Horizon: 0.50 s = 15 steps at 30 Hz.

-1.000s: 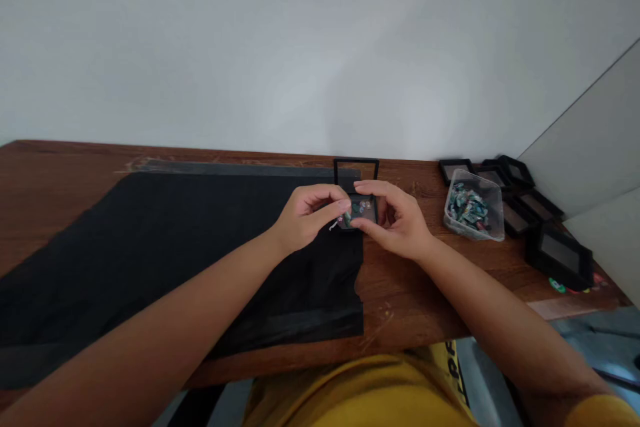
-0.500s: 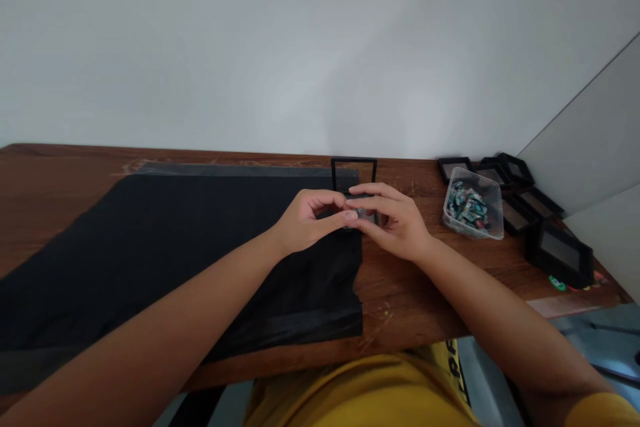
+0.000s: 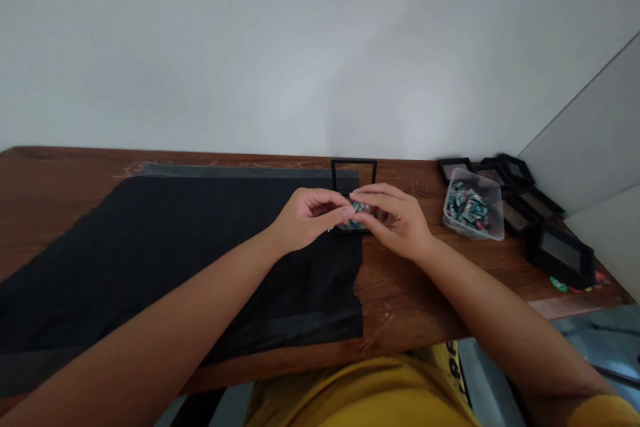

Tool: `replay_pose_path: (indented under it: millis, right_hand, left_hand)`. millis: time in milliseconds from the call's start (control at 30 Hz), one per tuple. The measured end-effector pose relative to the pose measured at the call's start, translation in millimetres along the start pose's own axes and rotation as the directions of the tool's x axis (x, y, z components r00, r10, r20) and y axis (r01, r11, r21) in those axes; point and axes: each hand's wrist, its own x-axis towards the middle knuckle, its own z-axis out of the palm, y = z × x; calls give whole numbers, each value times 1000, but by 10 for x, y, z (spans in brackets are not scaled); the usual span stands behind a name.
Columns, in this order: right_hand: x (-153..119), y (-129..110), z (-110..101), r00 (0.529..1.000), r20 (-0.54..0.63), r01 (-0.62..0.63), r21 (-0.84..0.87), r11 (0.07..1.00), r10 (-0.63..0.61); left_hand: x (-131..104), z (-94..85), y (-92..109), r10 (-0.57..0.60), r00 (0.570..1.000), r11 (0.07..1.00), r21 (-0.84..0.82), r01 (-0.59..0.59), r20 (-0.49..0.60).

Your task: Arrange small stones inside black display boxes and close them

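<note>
In the head view, my left hand (image 3: 310,221) and my right hand (image 3: 400,220) meet over a small black box (image 3: 350,230). The box's framed, see-through lid (image 3: 354,163) stands upright at the back. Between my fingertips is a small shiny green wrapped piece (image 3: 361,206), pinched from both sides. More of that shiny green shows inside the box under my fingers, but my hands cover most of it. The box sits on the right edge of a black sheet (image 3: 210,253).
A clear plastic tub (image 3: 495,213) of similar shiny green pieces stands to the right. Beyond it several black framed boxes (image 3: 560,250) lie grouped by the wall. The wooden table (image 3: 425,307) ends just before my yellow shirt (image 3: 370,390).
Shiny green now shows between my fingers and in the box, where little of it showed before. My left hand has shifted slightly left; the tub and other boxes stay put.
</note>
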Motion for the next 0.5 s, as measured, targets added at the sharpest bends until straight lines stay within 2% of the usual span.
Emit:
replay_pose_path:
  millis: [167, 333, 500]
  right_hand:
    - [-8, -2, 14, 998, -63, -23, -10, 1000, 23]
    - [-6, 2, 5, 993, -113, 14, -39, 999, -18]
    - [5, 14, 22, 993, -103, -58, 27, 998, 60]
  left_hand:
    - [10, 17, 26, -31, 999, 999, 28, 32, -25]
    - [14, 31, 42, -74, 997, 997, 4, 74, -35]
    - [15, 38, 43, -78, 996, 997, 4, 78, -44]
